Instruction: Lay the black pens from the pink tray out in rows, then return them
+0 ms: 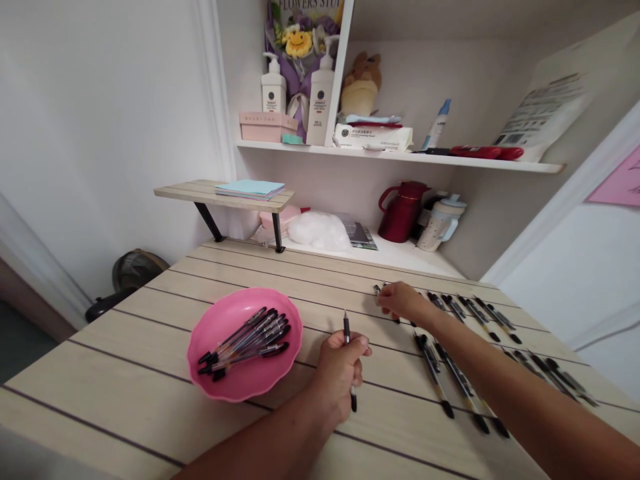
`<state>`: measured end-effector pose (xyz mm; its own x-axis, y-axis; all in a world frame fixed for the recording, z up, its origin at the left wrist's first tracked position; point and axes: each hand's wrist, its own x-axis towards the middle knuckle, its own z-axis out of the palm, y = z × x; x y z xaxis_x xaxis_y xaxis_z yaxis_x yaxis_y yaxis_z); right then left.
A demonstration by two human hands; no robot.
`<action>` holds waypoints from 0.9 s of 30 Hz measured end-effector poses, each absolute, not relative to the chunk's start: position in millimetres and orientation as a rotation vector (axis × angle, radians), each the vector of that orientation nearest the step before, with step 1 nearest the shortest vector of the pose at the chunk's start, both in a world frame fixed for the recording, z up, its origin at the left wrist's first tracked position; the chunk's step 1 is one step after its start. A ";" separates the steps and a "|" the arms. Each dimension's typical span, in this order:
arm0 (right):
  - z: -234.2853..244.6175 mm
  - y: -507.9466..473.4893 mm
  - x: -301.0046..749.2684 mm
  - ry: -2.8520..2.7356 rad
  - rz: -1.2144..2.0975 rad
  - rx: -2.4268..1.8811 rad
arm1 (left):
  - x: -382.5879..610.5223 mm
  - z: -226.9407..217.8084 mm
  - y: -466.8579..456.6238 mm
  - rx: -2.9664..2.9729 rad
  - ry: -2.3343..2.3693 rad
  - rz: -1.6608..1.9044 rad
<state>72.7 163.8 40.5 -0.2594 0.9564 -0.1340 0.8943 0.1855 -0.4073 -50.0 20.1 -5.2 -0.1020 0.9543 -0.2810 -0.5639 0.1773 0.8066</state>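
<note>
My left hand (pixel 340 367) is closed around a pen (pixel 347 327), held upright over the table. The pen's bare point is up and its black end sticks out below the fist. Farther right, my right hand (pixel 400 301) has its fingers pinched together low over the tabletop. A pen end (pixel 377 291) shows beside its fingertips; whether they grip it is hidden. Several pens (pixel 434 373) lie in rows beyond and below my right forearm, which covers part of them. Left of my left hand stands a pink bowl (pixel 235 303) with several capped pens (pixel 250 340) inside.
The wooden table (pixel 125 353) has dark grooves. A small raised stand (pixel 190 190) at the back left bears blue paper (pixel 250 189). Behind are a red jug (pixel 403 210), a light tumbler (pixel 440 223) and a white shelf (pixel 400 158) with bottles and packets.
</note>
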 end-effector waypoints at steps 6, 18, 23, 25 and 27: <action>28.1 84.0 68.9 -2.137 1.210 -1.218 | -53.6 -5.4 24.0 0.404 0.925 1.439; 24.0 86.1 84.1 -2.343 0.274 -1.337 | -51.6 -2.5 21.6 0.544 1.024 1.395; 21.9 133.1 91.1 -2.380 -0.046 -1.786 | -51.4 -0.3 21.0 0.542 1.054 1.364; 20.1 145.3 89.4 -2.397 -0.085 -1.849 | -51.3 0.0 20.7 0.555 1.063 1.363; 17.7 153.0 86.6 -2.402 -0.103 -1.864 | -51.2 -0.2 20.6 0.564 1.064 1.367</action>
